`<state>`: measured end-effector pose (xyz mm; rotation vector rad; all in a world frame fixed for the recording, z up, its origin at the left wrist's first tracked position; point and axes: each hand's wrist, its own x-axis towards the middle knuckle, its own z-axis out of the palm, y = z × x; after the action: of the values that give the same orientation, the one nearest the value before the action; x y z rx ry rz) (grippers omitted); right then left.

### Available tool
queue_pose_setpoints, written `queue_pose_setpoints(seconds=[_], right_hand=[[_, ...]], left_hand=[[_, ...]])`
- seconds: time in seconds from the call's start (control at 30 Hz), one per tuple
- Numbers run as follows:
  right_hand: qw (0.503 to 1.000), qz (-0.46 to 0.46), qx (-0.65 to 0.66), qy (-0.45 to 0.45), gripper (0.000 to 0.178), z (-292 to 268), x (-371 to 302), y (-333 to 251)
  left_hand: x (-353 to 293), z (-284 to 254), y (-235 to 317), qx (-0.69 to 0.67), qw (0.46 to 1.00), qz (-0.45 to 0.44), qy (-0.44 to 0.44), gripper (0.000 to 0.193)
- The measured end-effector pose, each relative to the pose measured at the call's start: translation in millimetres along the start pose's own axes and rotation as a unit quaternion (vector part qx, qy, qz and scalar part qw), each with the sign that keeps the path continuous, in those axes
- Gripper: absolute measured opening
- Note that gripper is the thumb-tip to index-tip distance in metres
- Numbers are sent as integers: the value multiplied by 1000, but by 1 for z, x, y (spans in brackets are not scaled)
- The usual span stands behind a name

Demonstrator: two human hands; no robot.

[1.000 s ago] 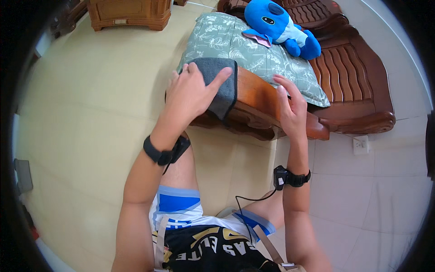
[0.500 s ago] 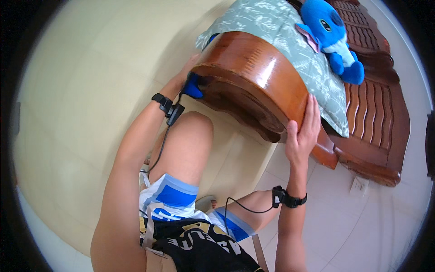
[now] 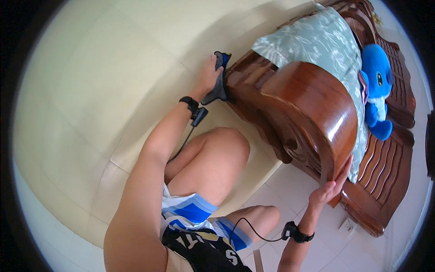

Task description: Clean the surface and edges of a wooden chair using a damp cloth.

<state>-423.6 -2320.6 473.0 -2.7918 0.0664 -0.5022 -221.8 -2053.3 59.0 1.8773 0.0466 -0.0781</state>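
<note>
My left hand [image 3: 208,77] is closed on a dark grey cloth [image 3: 218,88] with a blue patch at its top. The cloth hangs beside the front post of a carved, glossy brown wooden sofa. Resting along the back end of the sofa's curved armrest [image 3: 317,97] is my right hand [image 3: 327,191], its fingers stretched out against the wood, holding nothing. Both wrists wear black straps with small devices and cables.
A pale green leaf-patterned cushion [image 3: 312,41] leans behind the armrest. A blue plush toy [image 3: 378,90] sits beside it, against the slatted sofa back [image 3: 385,167]. A white wall socket [image 3: 348,226] shows below the sofa's rear. Pale tiles [image 3: 131,104] cover the floor.
The view has shifted, so the sofa appears lower and farther right. My left hand and the cloth have come out from behind the armrest's front. My right hand stays on the armrest.
</note>
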Motion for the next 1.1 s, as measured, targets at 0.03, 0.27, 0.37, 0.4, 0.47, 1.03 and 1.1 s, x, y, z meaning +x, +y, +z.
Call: queue_pose_setpoints(seconds=[0.03,0.27,0.37,0.4,0.47,1.03,1.1], right_hand=[[1000,17,8,8,98,0,-1,1],[998,63,7,17,108,-3,-9,8],[993,110,-10,32,117,-11,-16,16],[993,117,-1,36,119,-14,-20,19],[991,128,11,32,120,-10,-22,21],[992,98,-54,63,70,-9,-20,18],[995,75,28,53,74,-7,-23,18]], left_hand=[[-11,3,14,-103,994,-14,23,62],[-57,-19,64,-150,981,67,-107,53],[-19,-12,71,-157,961,114,-199,53],[-2,-4,67,-157,960,109,-203,53],[41,17,52,-80,941,201,-259,52],[4,3,33,-262,908,-50,-324,63],[-32,-6,2,-362,878,-128,-286,65]])
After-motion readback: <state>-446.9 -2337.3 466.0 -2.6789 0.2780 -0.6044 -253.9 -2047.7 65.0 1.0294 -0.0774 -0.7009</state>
